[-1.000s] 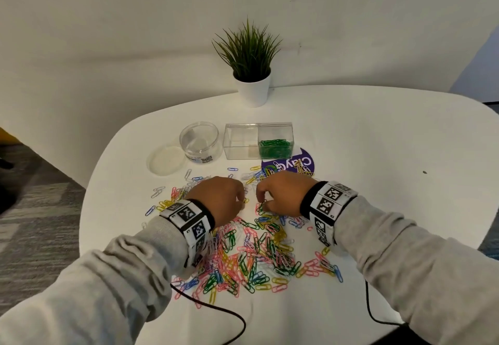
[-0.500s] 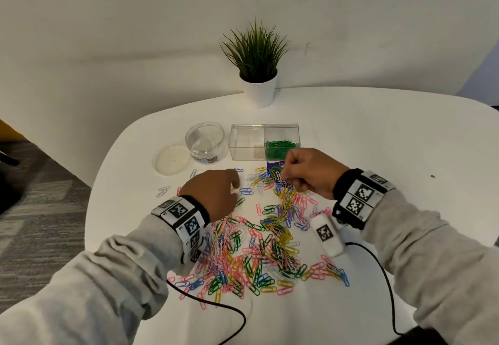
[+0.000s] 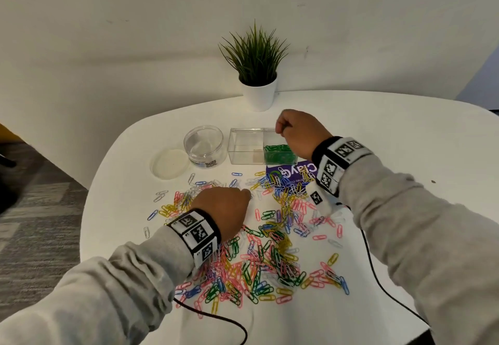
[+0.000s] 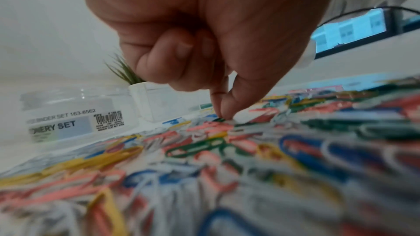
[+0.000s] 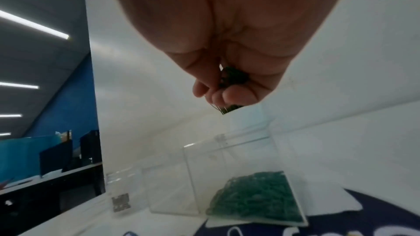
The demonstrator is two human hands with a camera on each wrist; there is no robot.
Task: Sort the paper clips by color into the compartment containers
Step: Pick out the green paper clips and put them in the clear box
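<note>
The heap of paper clips [image 3: 259, 250] lies nearest: thin, glossy coated wire loops, tangled across the smooth white table [image 3: 378, 134]. The left hand [image 3: 224, 209] pinches a green clip [image 4: 219, 119] in the heap between thumb and fingertip; linked neighbours could lift with it. Further back, the right hand [image 3: 297, 136] grips a few green clips [image 5: 232, 78] above the clear hard plastic box [image 3: 247, 145], over its green-filled compartment [image 3: 279, 154]. Released off-centre, they could bounce into the empty half.
</note>
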